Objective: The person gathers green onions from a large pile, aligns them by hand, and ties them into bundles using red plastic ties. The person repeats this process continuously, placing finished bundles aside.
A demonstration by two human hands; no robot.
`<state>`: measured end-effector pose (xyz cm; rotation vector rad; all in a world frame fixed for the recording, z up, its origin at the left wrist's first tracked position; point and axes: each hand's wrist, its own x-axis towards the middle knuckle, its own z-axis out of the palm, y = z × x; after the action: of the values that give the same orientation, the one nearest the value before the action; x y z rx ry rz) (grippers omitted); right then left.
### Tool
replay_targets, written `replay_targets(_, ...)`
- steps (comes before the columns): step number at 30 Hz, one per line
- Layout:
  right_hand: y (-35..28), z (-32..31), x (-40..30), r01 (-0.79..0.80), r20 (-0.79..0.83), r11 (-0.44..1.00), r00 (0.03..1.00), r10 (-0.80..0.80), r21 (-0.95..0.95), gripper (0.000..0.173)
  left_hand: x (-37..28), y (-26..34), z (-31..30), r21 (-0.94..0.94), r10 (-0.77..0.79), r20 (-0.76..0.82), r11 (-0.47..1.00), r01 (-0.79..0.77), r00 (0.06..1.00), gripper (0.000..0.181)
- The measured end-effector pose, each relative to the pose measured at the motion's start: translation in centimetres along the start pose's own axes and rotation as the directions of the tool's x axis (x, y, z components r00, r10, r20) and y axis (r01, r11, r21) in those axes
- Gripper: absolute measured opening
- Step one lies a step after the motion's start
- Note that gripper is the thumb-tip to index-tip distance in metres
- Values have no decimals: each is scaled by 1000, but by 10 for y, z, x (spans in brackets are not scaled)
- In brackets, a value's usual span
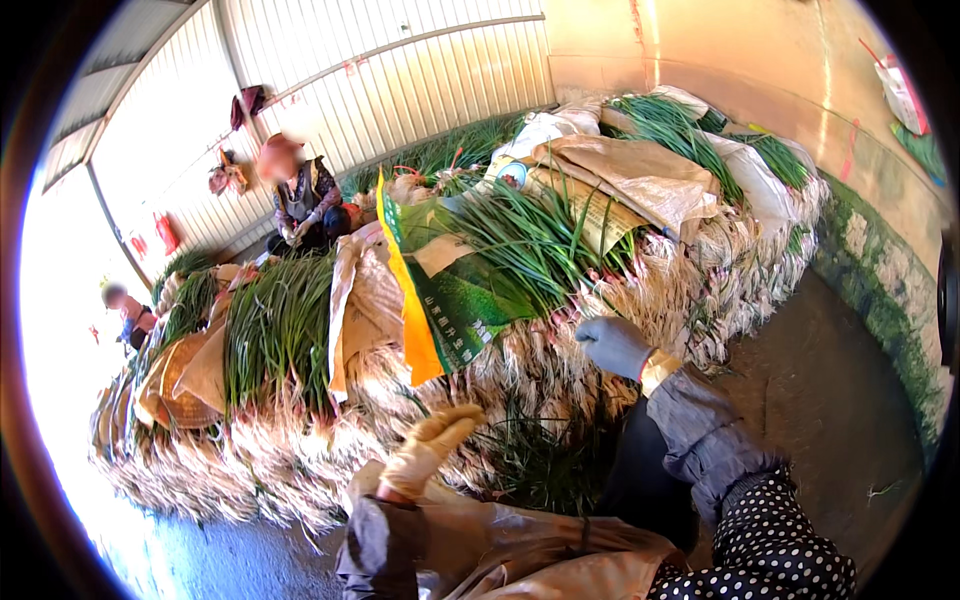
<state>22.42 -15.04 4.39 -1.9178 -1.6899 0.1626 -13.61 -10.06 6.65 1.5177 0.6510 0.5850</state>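
My left hand [435,448], in a pale yellow rubber glove, hovers above my lap with its fingers stretched out and nothing in them. My right hand [615,348] wears a grey glove over a yellow cuff. Its fingers are curled in front of the root ends of a green onion bundle [517,244]; whether they pinch anything is hidden. Long green leaves lie back across the pile, and pale stringy roots [637,300] face me. A green and yellow printed sack [457,292] covers part of the pile to the left of that bundle. Loose green leaves [551,457] lie low between my knees.
More green onions [281,322] are stacked leftward, partly under woven sacks [367,292]. Tan sacks [630,169] cover the back. One person [304,195] sits beyond the pile; another [133,315] is far left. Wet floor [817,405] runs along the right wall [757,67].
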Motion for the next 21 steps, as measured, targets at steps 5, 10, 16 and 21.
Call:
replay_targets(5, 48, 37, 68, 27, -284, 983, 955, -79, -182, 11, 69, -51, 21, 79, -158, 226, 987, 143, 961, 34)
replay_targets(10, 48, 71, 98, -107, -191, 921, 981, 36, -375, 16, 98, -56, 13, -32, -163, 217, 984, 173, 963, 36)
replay_targets(16, 46, 46, 92, -101, -183, 984, 980, 72, -150, 23, 129, -74, 22, 261, -88, 146, 964, 47, 985, 35)
replay_targets(21, -33, -8, 91, -283, 131, 613, 950, 282, 738, 18, 143, -64, 14, -244, -200, 117, 944, 224, 973, 37)
